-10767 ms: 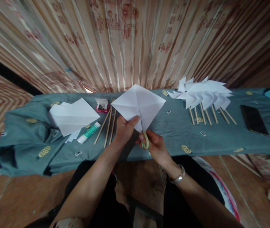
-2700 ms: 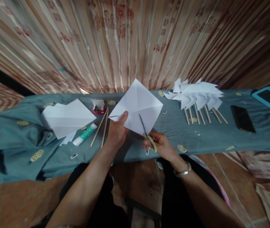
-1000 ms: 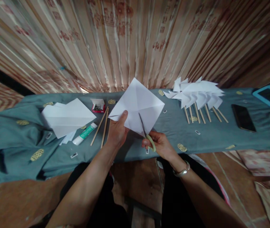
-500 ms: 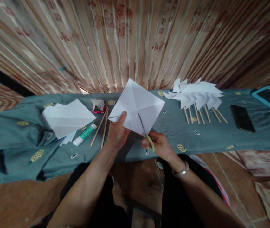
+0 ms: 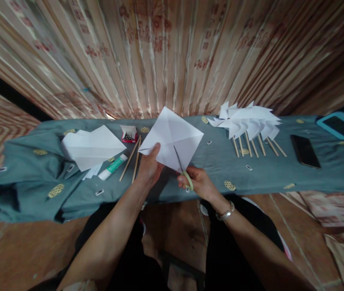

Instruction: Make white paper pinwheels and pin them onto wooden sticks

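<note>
A white square sheet of paper with crossing creases is held up, one corner pointing away from me. My left hand pinches its near-left edge, thumb on top and fingers underneath. In my right hand is a pair of scissors with pale green handles. One dark blade lies over the paper from the near corner toward the centre; the other blade is hidden beneath. Left of the sheet are wooden sticks, a small red box of pins and a glue tube.
More white paper sheets lie stacked at the left. Several paper pinwheels on sticks overlap at the right. Beyond them are a black phone and a blue-framed tablet. A green cloth covers the narrow table, with a curtain behind.
The view has shifted slightly. Both hands keep their holds, and the scissors and paper stay in nearly the same position relative to each other.
</note>
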`<state>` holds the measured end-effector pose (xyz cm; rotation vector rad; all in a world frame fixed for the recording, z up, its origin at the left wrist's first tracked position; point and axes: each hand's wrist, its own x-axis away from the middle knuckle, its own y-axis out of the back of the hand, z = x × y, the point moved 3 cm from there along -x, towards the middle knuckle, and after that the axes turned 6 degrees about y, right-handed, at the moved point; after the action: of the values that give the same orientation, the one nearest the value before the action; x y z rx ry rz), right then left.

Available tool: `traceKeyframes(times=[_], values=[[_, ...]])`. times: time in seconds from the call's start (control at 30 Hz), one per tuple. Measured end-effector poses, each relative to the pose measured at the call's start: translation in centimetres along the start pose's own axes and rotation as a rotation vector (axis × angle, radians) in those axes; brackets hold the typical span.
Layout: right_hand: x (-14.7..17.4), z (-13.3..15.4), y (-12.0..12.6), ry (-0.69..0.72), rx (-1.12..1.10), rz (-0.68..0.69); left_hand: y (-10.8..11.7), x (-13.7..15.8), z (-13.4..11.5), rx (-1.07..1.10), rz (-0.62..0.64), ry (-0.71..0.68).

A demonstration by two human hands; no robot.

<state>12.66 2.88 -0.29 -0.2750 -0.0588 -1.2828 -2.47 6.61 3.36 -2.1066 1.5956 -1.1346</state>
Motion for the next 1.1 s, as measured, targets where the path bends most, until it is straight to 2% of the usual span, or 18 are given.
traceKeyframes(times=[0.1, 0.23, 0.33, 0.43, 0.5, 0.53, 0.67, 0.73, 0.83, 0.93, 1.03, 1.1], values=[[0.2, 0.3, -0.3, -0.002, 0.038, 0.047, 0.4, -0.1, 0.0, -0.008, 0.011, -0.009], [0.6, 1.5, -0.4, -0.049, 0.156, 0.172, 0.9, -0.8, -1.3, 0.032, 0.03, -0.122], [0.8, 2.5, 0.3, -0.121, 0.243, 0.272, 1.4, -1.2, -2.9, 0.073, -0.07, -0.171], [0.8, 3.4, 2.2, -0.13, 0.312, 0.341, 1.8, -1.5, -4.3, 0.099, -0.132, -0.204], [0.5, 3.9, 4.0, -0.112, 0.317, 0.299, 2.0, -1.5, -4.7, 0.085, -0.141, -0.224], [0.2, 4.2, 5.0, -0.078, 0.31, 0.234, 2.1, -1.5, -4.8, 0.065, -0.138, -0.235], [-0.9, 5.3, 8.3, 0.167, 0.226, -0.225, 2.5, -1.3, -3.7, -0.103, -0.048, -0.172], [-1.3, 5.5, 8.6, 0.244, 0.201, -0.333, 2.7, -1.2, -2.6, -0.2, 0.002, -0.097], [-1.6, 5.3, 7.5, 0.235, 0.209, -0.298, 3.1, -0.9, -0.9, -0.314, 0.039, -0.021], [-1.5, 4.7, 5.9, 0.142, 0.16, -0.193, 3.2, -0.7, 0.0, -0.385, 0.073, 0.029], [-1.5, 4.3, 5.2, 0.095, 0.105, -0.145, 2.9, -0.6, 0.0, -0.358, 0.106, 0.072], [-1.7, 4.4, 5.4, 0.137, 0.095, -0.196, 2.3, -0.4, -0.3, -0.266, 0.148, 0.114]])
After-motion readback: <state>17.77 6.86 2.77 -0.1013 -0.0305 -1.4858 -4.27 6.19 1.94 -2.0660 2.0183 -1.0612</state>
